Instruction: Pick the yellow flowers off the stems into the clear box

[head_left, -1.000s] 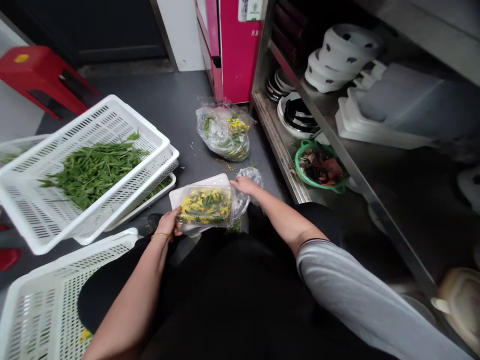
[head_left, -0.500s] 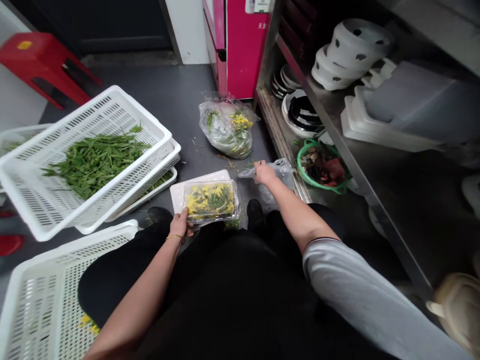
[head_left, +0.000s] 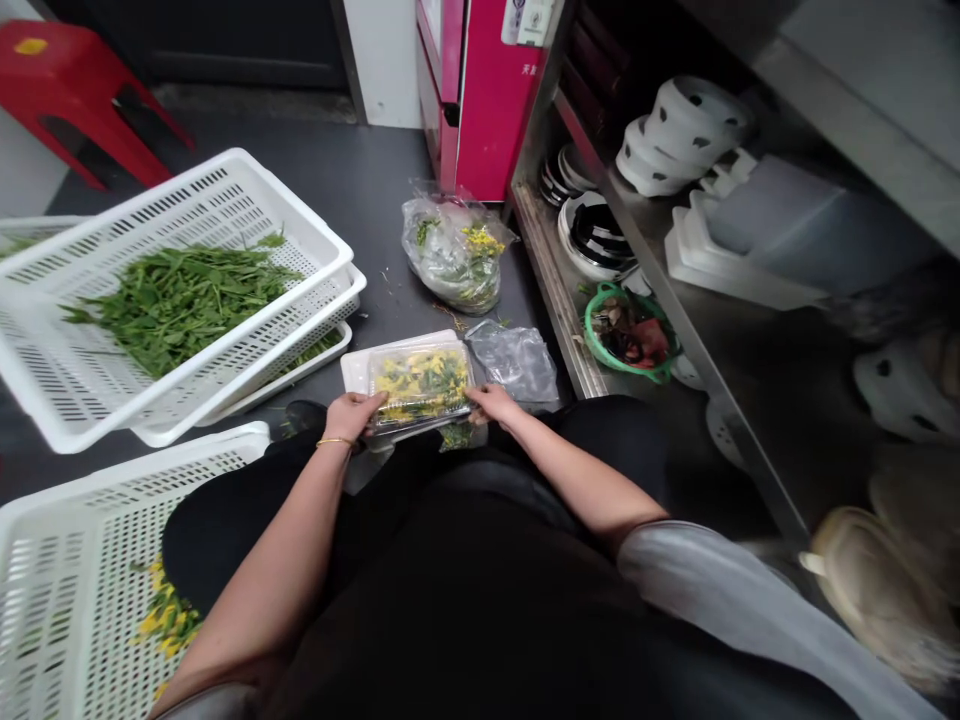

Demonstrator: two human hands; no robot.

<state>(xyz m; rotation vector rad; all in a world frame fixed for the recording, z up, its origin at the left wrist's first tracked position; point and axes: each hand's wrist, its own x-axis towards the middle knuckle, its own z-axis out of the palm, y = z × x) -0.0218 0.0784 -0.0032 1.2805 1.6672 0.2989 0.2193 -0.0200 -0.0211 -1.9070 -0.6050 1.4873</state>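
Between my hands is a clear plastic clamshell box [head_left: 421,380] filled with yellow flowers and green stems. My left hand [head_left: 352,415] grips its near left corner, thumb on top. At its near right corner, my right hand [head_left: 491,403] has its fingers closed on the edge. A white tray [head_left: 356,370] shows beneath and behind the box. Just beyond my right hand, a crumpled clear plastic bag [head_left: 517,362] lies on the floor. Farther off sits a full clear bag of flowers and greens [head_left: 454,255].
White perforated baskets [head_left: 315,225] with cut greens [head_left: 187,305] stand at left. Another basket [head_left: 82,520] holding yellow flowers is near my left leg. A metal shelf [head_left: 675,300] with dishes and a green colander [head_left: 592,345] runs along the right. A red stool [head_left: 82,90] is back left.
My right hand has come back from the crumpled plastic bag and taken hold of the clamshell box's right corner. The bag now lies loose. My left hand has stayed on the box.
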